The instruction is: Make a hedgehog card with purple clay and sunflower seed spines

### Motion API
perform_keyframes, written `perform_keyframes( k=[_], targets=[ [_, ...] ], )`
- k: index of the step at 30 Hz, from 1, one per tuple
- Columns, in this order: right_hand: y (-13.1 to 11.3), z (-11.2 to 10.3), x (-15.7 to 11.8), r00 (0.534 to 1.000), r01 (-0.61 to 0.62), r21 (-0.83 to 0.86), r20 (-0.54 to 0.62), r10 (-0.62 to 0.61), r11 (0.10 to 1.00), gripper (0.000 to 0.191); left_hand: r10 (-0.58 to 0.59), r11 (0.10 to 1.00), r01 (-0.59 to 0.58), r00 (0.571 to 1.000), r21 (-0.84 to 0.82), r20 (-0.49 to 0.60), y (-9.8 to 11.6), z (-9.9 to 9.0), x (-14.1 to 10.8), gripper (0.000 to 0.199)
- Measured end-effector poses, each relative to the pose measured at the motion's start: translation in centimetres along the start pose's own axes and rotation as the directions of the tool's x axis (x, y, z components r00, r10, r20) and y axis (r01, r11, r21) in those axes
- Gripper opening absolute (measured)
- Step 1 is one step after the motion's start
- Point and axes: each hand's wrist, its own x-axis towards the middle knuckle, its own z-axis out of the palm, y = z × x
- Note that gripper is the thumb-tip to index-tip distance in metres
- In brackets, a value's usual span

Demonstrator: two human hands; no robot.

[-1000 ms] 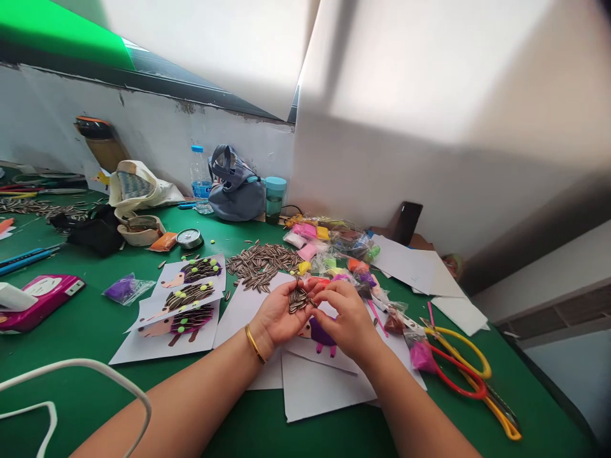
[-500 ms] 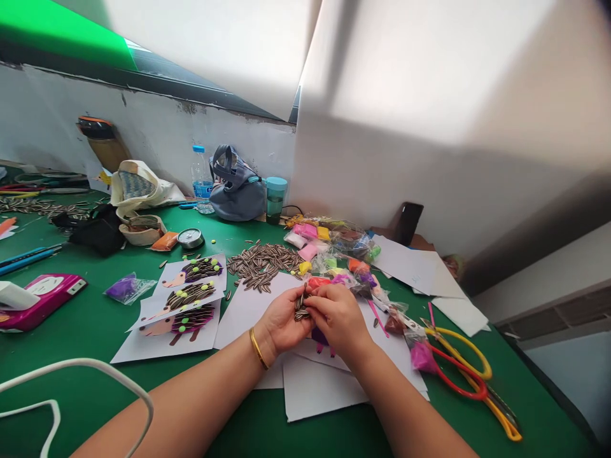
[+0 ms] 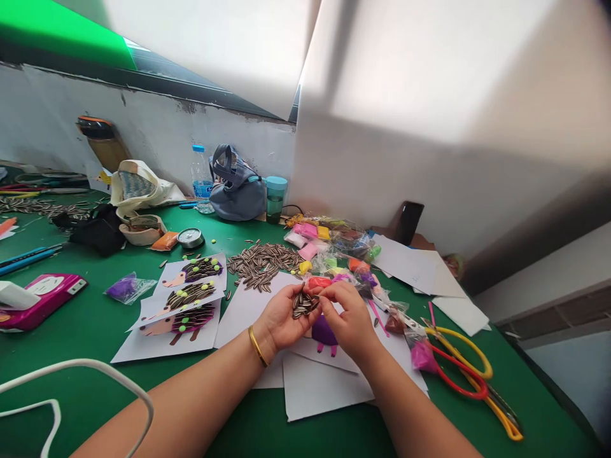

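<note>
My left hand (image 3: 281,321) is cupped palm up around a small heap of striped sunflower seeds (image 3: 304,304). Close against its fingertips, my right hand (image 3: 347,315) pinches at the edge of the heap, apparently on a sunflower seed; the fingertips partly hide it. Under both hands lies a paper sheet with a purple clay shape with pink legs (image 3: 324,331), partly covered by the hands. A large pile of sunflower seeds (image 3: 267,262) spreads behind my left hand. Left of it are hedgehog pictures (image 3: 191,318) made of clay and seeds.
Packets of coloured clay (image 3: 310,235) lie behind the hands. Scissors with yellow and red handles (image 3: 470,375) rest at right. A white cable (image 3: 95,364) loops at front left. Along the wall stand a grey-blue bag (image 3: 238,197), a water bottle (image 3: 200,178) and a teal cup (image 3: 275,200).
My right hand has drawn back slightly to the right from my left palm, uncovering more of the seeds and the purple shape beneath. My left hand stays nearly in place.
</note>
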Motion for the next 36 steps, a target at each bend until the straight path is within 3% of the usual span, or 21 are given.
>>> perform_keyframes(
  k=[10,19,26,36],
  targets=[
    [1.6,-0.6,-0.2,0.977,-0.212,0.131,0.004,0.214,0.968,0.018,0.047,0.999,-0.048,0.999,0.018,0.022,1.6,-0.6,0.2,0.015],
    [2.7,-0.5,-0.5,0.960,-0.280,0.123,0.037,0.278,0.952,0.014,0.089,0.989,-0.088,0.996,0.117,-0.002,1.6,-0.6,0.4,0.006],
    [2.9,-0.4,-0.8,0.950,-0.176,-0.099,0.244,0.195,0.979,0.011,0.111,0.983,-0.101,0.992,0.152,-0.059,1.6,-1.1,1.0,0.012],
    [1.9,0.5,-1.2,0.950,0.018,-0.426,0.290,0.118,0.905,0.011,0.144,0.973,-0.115,0.980,0.200,-0.139,1.1,-1.6,1.7,0.008]
  ],
)
